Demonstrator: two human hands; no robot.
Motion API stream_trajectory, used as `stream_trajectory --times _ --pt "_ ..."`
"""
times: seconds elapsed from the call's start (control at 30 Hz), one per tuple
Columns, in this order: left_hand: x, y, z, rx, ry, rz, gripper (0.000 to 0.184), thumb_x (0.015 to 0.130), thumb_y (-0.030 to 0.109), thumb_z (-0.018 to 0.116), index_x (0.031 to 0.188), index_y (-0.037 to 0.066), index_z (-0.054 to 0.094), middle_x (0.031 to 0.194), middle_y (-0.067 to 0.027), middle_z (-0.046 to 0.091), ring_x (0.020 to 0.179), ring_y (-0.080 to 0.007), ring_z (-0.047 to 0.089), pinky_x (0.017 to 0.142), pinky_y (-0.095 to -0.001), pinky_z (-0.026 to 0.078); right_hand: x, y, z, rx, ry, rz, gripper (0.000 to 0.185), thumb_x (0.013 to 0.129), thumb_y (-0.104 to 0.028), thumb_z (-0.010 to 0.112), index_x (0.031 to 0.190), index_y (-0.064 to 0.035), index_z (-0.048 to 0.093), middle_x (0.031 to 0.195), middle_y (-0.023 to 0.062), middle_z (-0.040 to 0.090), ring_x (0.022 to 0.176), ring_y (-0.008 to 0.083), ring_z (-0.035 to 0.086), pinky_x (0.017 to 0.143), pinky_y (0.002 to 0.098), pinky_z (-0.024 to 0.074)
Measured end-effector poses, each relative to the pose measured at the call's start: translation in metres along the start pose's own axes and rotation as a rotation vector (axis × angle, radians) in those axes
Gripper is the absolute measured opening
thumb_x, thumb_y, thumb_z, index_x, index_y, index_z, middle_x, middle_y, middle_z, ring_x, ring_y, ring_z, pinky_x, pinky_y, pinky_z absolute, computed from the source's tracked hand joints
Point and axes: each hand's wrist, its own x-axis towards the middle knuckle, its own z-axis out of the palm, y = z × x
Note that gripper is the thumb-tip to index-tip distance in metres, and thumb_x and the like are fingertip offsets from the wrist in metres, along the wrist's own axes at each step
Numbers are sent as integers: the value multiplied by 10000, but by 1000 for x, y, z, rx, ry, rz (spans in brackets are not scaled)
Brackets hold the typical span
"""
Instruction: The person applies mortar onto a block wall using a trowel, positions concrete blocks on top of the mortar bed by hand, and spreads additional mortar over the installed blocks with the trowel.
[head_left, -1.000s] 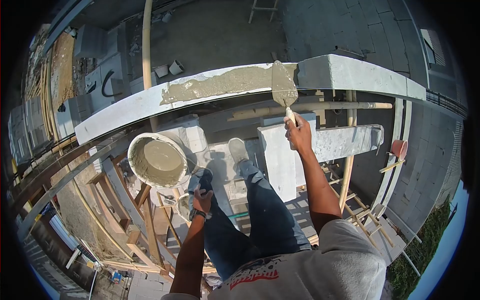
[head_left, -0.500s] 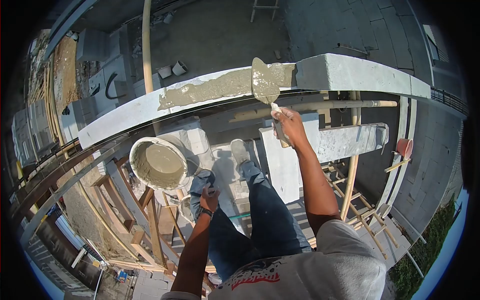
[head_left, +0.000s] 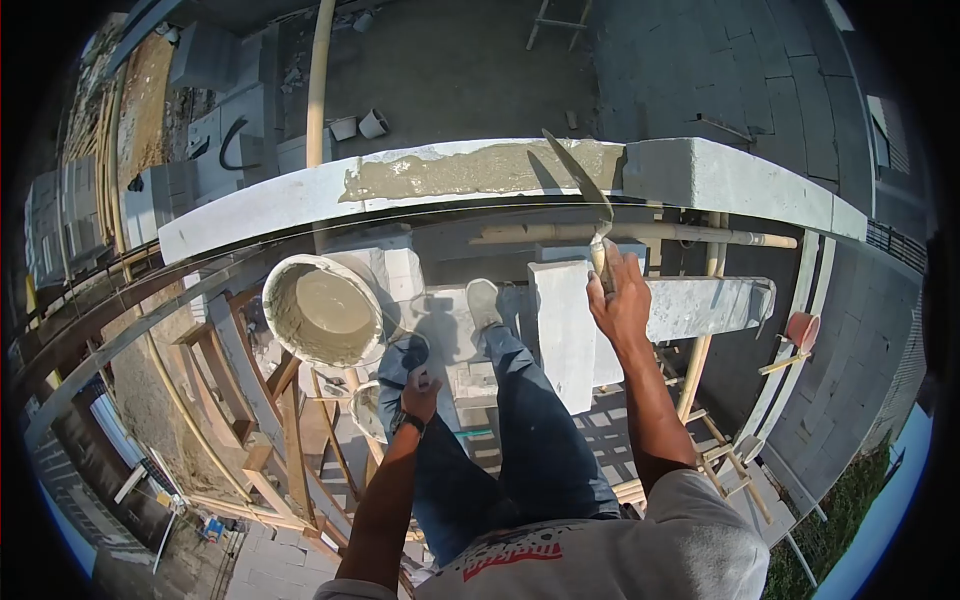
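Observation:
My right hand (head_left: 622, 300) is closed around the handle of a pointed trowel (head_left: 577, 168). Its blade is tilted on edge above the wall, seen nearly side-on, and casts a shadow on the mortar. A layer of wet grey mortar (head_left: 450, 172) covers the middle of the white block wall's top (head_left: 250, 207), reaching a raised white block (head_left: 745, 180) on the right. My left hand (head_left: 420, 394) hangs by my left knee, fingers curled, nothing visible in it. Just beyond it stands a bucket (head_left: 275, 300) with mortar inside.
A taut string (head_left: 440, 212) runs along the wall's near side. White blocks (head_left: 562, 335) stand beside my feet on the platform. Bamboo poles (head_left: 700, 350) and wooden frames (head_left: 215, 385) surround it, with gaps to lower ground. Beyond the wall lies a lower floor (head_left: 450, 80).
My right hand has lifted the trowel off the mortar and turned its blade from flat to edge-on, drawing slightly back. The view has shifted a little. My left hand stays by the knee.

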Motion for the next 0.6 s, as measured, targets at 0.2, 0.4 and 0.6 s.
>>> stream_trajectory --times 0.2,0.4,0.6 --pt "2 1 -5 -15 -18 -76 618 824 348 778 1296 8 571 1100 -201 712 1010 -302 703 873 -371 552 44 -34 16 -227 -169 -250 550 824 -63 653 1369 -60 576 1044 163 566 855 350 650 689 453 552" --pt "-5 12 -10 -104 -3 -25 595 881 244 742 1351 -44 517 1102 -179 715 997 -240 689 892 -345 535 110 -66 79 -470 -87 -434 303 855 -84 609 1148 -11 641 998 148 589 883 303 672 670 413 585" --pt "1 -17 -19 -274 -23 -71 594 855 248 763 1324 -37 535 1160 -221 684 1010 -264 698 874 -350 549 128 -56 40 -531 -178 -92 341 879 -117 622 1186 32 621 1126 201 622 979 358 680 745 439 589"
